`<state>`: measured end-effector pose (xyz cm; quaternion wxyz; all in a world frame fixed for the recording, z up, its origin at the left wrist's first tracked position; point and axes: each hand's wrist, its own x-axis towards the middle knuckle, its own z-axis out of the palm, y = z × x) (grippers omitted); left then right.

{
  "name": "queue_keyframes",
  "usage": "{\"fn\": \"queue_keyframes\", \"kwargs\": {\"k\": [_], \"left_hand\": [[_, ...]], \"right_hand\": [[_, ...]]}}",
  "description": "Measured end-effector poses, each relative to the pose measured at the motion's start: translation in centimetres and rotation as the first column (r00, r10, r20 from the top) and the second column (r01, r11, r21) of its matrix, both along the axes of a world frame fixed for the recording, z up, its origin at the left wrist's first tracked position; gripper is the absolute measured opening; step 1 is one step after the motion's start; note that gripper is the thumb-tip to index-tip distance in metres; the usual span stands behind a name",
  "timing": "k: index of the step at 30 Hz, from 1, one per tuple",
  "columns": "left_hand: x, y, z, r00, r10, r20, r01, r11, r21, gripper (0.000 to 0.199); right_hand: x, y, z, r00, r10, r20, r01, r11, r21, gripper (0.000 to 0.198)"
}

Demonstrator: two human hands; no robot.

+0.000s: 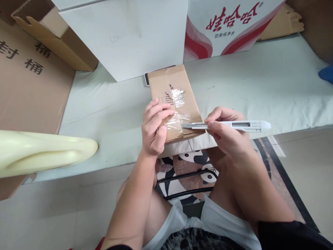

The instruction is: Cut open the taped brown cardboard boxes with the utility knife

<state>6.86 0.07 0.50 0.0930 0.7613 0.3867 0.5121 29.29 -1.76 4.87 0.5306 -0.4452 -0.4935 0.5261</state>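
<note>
A small brown cardboard box (186,81) with clear packing tape on its top lies on the cloth-covered surface, close to its front edge. My left hand (154,128) holds the box at its left side, fingers bent over the top and thumb near the front corner. In my right hand (229,133) is a white utility knife (256,125), pinched between thumb and fingers. Its blade extends left, with the tip at the torn, wrinkled tape (174,125) near the box's front end. How deep the tip sits cannot be made out.
Behind stand a large white box (130,41) and a white-and-red carton (229,24). A flat dark device (147,80) shows partly under the small box. At left are a pale yellow curved object (49,152) and a large cardboard carton (33,93). A blue object (326,73) sits far right.
</note>
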Motion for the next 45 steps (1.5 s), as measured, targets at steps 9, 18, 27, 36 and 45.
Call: {"fn": "queue_keyframes", "kwargs": {"k": [9,18,27,36,45], "left_hand": [[0.0,-0.2,-0.1,1.0,0.015,-0.002,-0.015,0.999,-0.034,0.044],[0.6,0.0,0.0,0.999,-0.034,-0.02,0.036,0.994,0.104,0.071],[0.3,-0.4,-0.5,0.994,0.055,0.095,-0.051,0.998,-0.043,0.056],[-1.0,0.7,-1.9,0.831,0.291,0.474,-0.218,0.954,-0.205,0.045],[-2.4,1.9,0.3,0.441,0.438,0.783,-0.296,0.895,-0.334,0.031]], "right_hand": [[0.6,-0.6,0.2,0.985,0.148,-0.091,-0.148,0.989,0.006,0.018],[1.6,1.0,-0.4,0.917,-0.356,-0.18,0.38,0.916,0.13,0.022],[3.3,3.0,-5.3,0.686,-0.36,0.632,0.265,0.933,0.244,0.036],[3.1,5.5,-7.9,0.452,-0.15,0.879,0.087,0.988,0.124,0.062],[3.9,5.8,-8.3,0.396,-0.137,0.908,0.101,0.989,0.105,0.065]]}}
